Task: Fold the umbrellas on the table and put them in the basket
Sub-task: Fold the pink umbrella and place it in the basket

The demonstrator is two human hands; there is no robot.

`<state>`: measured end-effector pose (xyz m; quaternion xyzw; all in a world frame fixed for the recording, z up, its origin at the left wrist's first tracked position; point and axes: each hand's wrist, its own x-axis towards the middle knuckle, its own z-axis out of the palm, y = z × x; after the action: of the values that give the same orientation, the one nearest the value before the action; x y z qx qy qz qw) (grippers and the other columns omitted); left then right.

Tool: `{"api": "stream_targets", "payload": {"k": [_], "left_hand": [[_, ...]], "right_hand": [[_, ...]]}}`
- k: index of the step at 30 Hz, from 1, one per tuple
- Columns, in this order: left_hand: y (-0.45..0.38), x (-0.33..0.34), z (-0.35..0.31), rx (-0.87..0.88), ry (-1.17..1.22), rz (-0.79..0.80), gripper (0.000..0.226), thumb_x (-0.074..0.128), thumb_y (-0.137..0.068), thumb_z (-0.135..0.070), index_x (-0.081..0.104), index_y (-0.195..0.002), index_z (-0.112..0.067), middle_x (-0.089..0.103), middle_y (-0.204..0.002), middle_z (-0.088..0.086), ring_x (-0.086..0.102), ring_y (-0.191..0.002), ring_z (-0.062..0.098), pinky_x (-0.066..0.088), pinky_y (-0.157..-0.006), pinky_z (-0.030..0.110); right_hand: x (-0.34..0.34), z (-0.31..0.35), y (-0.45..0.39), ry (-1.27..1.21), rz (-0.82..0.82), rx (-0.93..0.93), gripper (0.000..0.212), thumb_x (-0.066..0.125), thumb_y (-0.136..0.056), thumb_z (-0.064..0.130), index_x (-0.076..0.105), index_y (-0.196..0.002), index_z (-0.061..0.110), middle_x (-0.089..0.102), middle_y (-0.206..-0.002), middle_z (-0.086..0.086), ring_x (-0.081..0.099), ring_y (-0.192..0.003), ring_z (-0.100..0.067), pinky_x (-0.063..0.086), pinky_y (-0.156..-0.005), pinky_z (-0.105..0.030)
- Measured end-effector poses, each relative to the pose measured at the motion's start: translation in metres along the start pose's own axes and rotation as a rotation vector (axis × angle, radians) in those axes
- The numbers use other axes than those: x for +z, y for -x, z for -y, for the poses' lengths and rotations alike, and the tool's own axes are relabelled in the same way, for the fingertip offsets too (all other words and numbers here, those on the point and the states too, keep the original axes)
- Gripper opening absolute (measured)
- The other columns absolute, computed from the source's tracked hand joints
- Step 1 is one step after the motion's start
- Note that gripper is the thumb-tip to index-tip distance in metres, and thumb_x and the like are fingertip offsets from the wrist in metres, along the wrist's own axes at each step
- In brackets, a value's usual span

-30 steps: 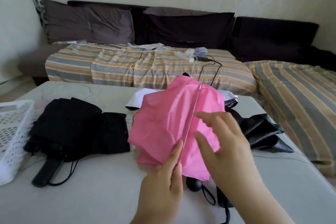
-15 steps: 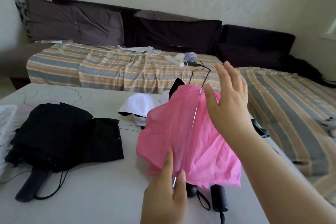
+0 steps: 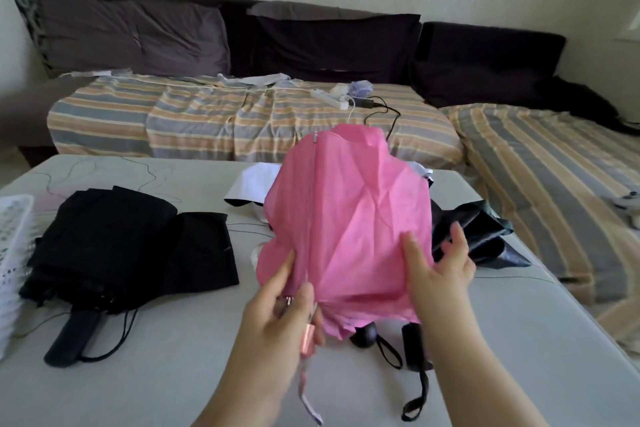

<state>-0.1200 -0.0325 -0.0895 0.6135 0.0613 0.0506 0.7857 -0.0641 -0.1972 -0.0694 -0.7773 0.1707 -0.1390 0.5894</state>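
Pink umbrella (image 3: 349, 229): raised above the table (image 3: 166, 367) between both hands, canopy loose, probably for gathering its pleats.
Left hand (image 3: 277, 315): pinches the rib end and handle, steadying it.
Right hand (image 3: 436, 267): grasps the canopy's right edge.
Basket (image 3: 14, 253): far left, cropped.
Black umbrella (image 3: 114, 253): left of the hands, folded.
Hidden: shaft, umbrellas behind the canopy.

- The crumpled pink fabric umbrella (image 3: 349, 229) is held above the middle of the grey table (image 3: 156, 374).
- A folded black umbrella (image 3: 117, 246) lies left of it, beside the white plastic lattice basket (image 3: 14, 246) at the table's left edge.
- A striped sofa (image 3: 242, 118) stands behind the table.
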Motion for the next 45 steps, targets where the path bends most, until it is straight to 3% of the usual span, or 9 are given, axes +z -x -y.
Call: {"api": "stream_targets", "payload": {"k": [3, 5, 11, 17, 22, 30, 34, 39, 45], "left_hand": [[-0.006, -0.003, -0.004, -0.061, 0.122, -0.017, 0.041, 0.052, -0.090, -0.008, 0.056, -0.123, -0.032, 0.054, -0.052, 0.007, 0.052, -0.043, 0.015, 0.040, -0.038, 0.022], [-0.009, -0.005, -0.004, -0.069, 0.120, -0.031, 0.040, 0.051, -0.092, -0.007, 0.057, -0.124, -0.029, 0.054, -0.053, 0.006, 0.053, -0.044, 0.015, 0.041, -0.038, 0.022], [-0.004, 0.003, -0.004, 0.020, -0.111, -0.126, 0.043, 0.054, -0.094, -0.018, 0.046, -0.125, -0.047, 0.060, -0.057, 0.002, 0.056, -0.050, 0.012, 0.044, -0.043, 0.026], [0.002, 0.018, 0.017, 0.150, -0.505, -0.257, 0.055, 0.050, -0.095, -0.029, 0.027, -0.143, -0.045, 0.067, -0.083, 0.000, 0.066, -0.072, 0.020, 0.052, -0.068, 0.034], [0.008, 0.038, 0.037, 0.327, -0.874, -0.126, 0.050, 0.021, -0.093, -0.040, 0.044, -0.136, -0.028, 0.068, -0.070, -0.003, 0.064, -0.053, 0.015, 0.042, -0.044, 0.015], [0.008, 0.049, 0.068, 0.895, -1.247, -0.247, 0.036, 0.049, -0.090, -0.027, 0.057, -0.119, -0.008, 0.056, -0.056, -0.002, 0.048, -0.041, 0.013, 0.037, -0.038, 0.022], [0.009, 0.042, 0.055, 0.555, -1.218, -0.101, 0.034, 0.045, -0.090, -0.050, 0.045, -0.114, -0.026, 0.058, -0.057, -0.018, 0.052, -0.044, -0.004, 0.035, -0.042, 0.008], [0.010, 0.036, 0.030, 0.124, -0.632, -0.247, 0.059, 0.068, -0.074, -0.054, 0.018, -0.101, -0.038, 0.065, -0.070, -0.006, 0.066, -0.064, 0.021, 0.049, -0.054, 0.032], [-0.005, 0.018, 0.023, -0.182, -0.352, -0.041, 0.063, 0.078, -0.058, -0.059, 0.065, -0.080, -0.002, 0.071, -0.068, 0.011, 0.065, -0.061, 0.019, 0.046, -0.059, 0.032]], "right_hand": [[-0.016, 0.000, -0.006, -0.302, 0.201, 0.241, 0.043, 0.063, -0.083, 0.053, 0.066, -0.110, 0.018, 0.072, -0.100, 0.002, 0.066, -0.097, -0.017, 0.052, -0.088, -0.041], [-0.020, 0.002, -0.004, -0.375, 0.268, 0.193, 0.023, 0.060, -0.092, 0.033, 0.067, -0.082, 0.014, 0.069, -0.070, 0.006, 0.063, -0.067, -0.005, 0.049, -0.069, -0.028], [-0.024, -0.006, -0.011, -0.391, 0.151, 0.217, 0.016, 0.059, -0.094, 0.017, 0.062, -0.080, 0.008, 0.056, -0.062, -0.001, 0.054, -0.047, -0.003, 0.047, -0.052, -0.021], [-0.013, -0.007, -0.005, 0.038, 0.013, -0.012, 0.035, 0.065, -0.087, 0.024, 0.054, -0.114, 0.006, 0.053, -0.084, -0.002, 0.052, -0.085, -0.021, 0.039, -0.073, -0.028], [0.022, 0.011, 0.028, 0.221, 0.362, -0.144, 0.067, 0.060, -0.086, 0.044, 0.026, -0.144, 0.036, 0.037, -0.127, 0.004, 0.048, -0.117, -0.019, 0.038, -0.098, -0.028], [0.025, -0.014, 0.008, -0.336, 0.295, 0.108, 0.051, 0.069, -0.085, 0.031, 0.048, -0.129, 0.018, 0.066, -0.117, -0.005, 0.066, -0.103, -0.023, 0.053, -0.092, -0.046], [0.027, -0.012, 0.005, -0.432, 0.254, 0.102, 0.033, 0.064, -0.090, 0.015, 0.054, -0.121, 0.009, 0.070, -0.105, -0.011, 0.070, -0.093, -0.025, 0.057, -0.084, -0.044], [0.041, -0.008, 0.011, -0.588, 0.215, 0.182, 0.023, 0.059, -0.093, 0.011, 0.056, -0.116, 0.007, 0.069, -0.107, -0.017, 0.068, -0.093, -0.031, 0.059, -0.070, -0.036], [0.046, -0.008, 0.021, -0.753, 0.223, 0.332, 0.026, 0.059, -0.091, 0.004, 0.055, -0.117, 0.003, 0.069, -0.106, -0.013, 0.067, -0.098, -0.028, 0.052, -0.093, -0.050]]}}
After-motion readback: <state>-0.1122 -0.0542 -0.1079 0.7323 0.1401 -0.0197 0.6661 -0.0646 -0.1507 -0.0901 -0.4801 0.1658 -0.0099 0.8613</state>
